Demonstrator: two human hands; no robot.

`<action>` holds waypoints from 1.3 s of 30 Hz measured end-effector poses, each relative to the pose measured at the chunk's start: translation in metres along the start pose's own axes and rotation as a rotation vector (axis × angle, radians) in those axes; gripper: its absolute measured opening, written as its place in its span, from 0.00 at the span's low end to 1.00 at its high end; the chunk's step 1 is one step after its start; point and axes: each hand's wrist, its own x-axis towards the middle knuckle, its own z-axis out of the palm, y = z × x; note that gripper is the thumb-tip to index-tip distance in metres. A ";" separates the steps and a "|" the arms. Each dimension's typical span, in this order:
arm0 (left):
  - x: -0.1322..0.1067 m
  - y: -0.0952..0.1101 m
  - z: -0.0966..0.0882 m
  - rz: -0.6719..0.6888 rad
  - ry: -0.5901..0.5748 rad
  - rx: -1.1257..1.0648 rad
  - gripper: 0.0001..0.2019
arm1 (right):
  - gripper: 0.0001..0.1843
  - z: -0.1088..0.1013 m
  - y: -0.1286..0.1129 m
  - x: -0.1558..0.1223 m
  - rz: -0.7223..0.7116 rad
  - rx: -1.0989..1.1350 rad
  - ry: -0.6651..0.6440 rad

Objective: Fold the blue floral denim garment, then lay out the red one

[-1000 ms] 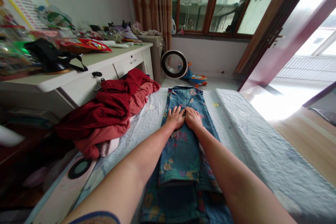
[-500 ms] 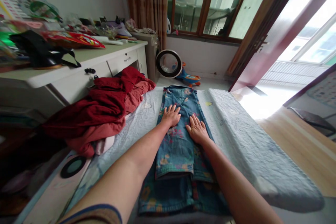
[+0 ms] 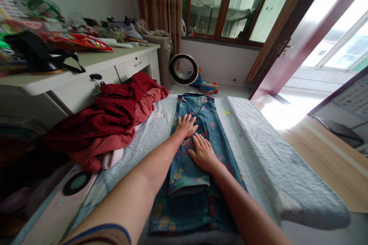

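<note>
A pair of blue floral jeans [image 3: 221, 141] lies lengthwise before me on a pale quilted cover [image 3: 255, 153], with one leg folded back on itself so its hem faces me. My left hand [image 3: 186, 125] rests flat on the upper part of the jeans, fingers spread. Just below and to the right of it, my right hand [image 3: 203, 153] presses flat on the folded leg, fingers stretched out. Neither hand grips the cloth. Part of the jeans is hidden under my forearms.
Crumpled dark red cloth [image 3: 117, 111] lies left of the jeans. Beyond it stands a white desk [image 3: 109, 71] crowded with packets and a black strapped object [image 3: 37, 51]. A round black-and-white item [image 3: 184, 69] and a blue ride-on toy [image 3: 205, 84] are at the far end.
My right hand has slid left and toward me, from the right side of the jeans onto the folded leg. My left hand has stayed nearly in place.
</note>
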 end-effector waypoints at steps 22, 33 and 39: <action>-0.003 -0.001 -0.005 0.014 -0.008 -0.011 0.32 | 0.22 -0.001 0.059 0.077 0.369 0.077 0.374; 0.004 -0.012 0.000 0.037 -0.026 -0.046 0.31 | 0.16 0.005 0.071 0.086 0.442 0.217 0.397; 0.006 -0.011 0.000 0.023 -0.047 -0.062 0.32 | 0.24 -0.007 0.067 0.084 0.480 0.229 0.381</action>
